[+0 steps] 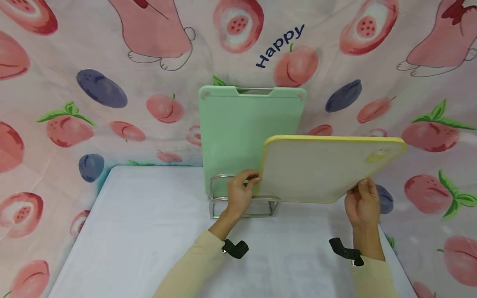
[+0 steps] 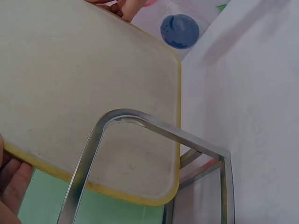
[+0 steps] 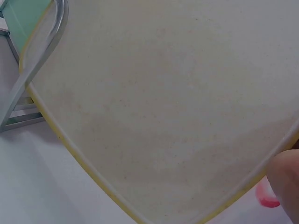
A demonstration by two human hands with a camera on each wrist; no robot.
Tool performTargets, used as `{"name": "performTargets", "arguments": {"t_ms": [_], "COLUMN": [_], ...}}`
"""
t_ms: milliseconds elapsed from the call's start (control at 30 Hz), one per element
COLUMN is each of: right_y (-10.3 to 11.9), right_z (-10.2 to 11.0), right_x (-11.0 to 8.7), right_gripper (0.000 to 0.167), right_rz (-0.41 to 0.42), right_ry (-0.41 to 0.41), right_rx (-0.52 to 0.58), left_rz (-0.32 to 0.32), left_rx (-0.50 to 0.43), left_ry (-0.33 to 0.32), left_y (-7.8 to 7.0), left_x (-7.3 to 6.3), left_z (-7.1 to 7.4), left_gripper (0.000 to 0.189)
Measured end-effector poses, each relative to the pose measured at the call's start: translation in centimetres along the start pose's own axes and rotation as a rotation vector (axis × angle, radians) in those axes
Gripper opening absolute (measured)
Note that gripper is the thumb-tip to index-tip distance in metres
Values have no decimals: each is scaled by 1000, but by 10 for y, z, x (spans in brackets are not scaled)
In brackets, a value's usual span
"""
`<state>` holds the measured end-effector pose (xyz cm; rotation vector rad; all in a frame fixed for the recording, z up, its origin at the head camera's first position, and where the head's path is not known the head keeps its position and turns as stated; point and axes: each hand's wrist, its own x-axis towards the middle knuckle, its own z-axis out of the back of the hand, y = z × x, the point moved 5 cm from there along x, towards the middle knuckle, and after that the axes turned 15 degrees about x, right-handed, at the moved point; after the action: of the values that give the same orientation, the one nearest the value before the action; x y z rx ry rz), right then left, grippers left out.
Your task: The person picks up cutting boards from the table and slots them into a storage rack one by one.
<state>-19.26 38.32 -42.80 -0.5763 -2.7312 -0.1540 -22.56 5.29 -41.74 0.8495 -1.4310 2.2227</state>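
A pale cutting board with a yellow rim (image 1: 320, 169) is held on its side, one end within the metal rack (image 1: 275, 200). My left hand (image 1: 240, 192) pinches its left edge above the rack's front bar. Lower right, my right hand (image 1: 363, 203) grips the board's bottom edge near the corner with the yellow handle hole. A green cutting board (image 1: 234, 128) stands upright in the rack behind it. In the left wrist view, a rack loop (image 2: 126, 114) crosses in front of the pale board (image 2: 93, 70). The right wrist view shows the right thumb (image 3: 287, 179) on the rim.
The rack stands on a white-covered table (image 1: 149, 215), close to the back. Behind it hangs a fruit-printed cloth (image 1: 179, 87) that also covers the sides. A dark band with a camera mount (image 1: 235, 249) sits on each wrist.
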Motion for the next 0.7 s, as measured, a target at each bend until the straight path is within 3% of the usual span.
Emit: {"name": "performTargets", "arguments": {"t_ms": [700], "right_y": [-16], "right_z": [0], "right_x": [-2], "right_gripper": [17], "right_rz": [23], "right_ry": [3], "right_rx": [-116], "left_rz": [-22], "left_rx": [34], "left_ry": [-36], "left_y": [9], "left_x": [0], "left_z": [12], "left_gripper": [15]}}
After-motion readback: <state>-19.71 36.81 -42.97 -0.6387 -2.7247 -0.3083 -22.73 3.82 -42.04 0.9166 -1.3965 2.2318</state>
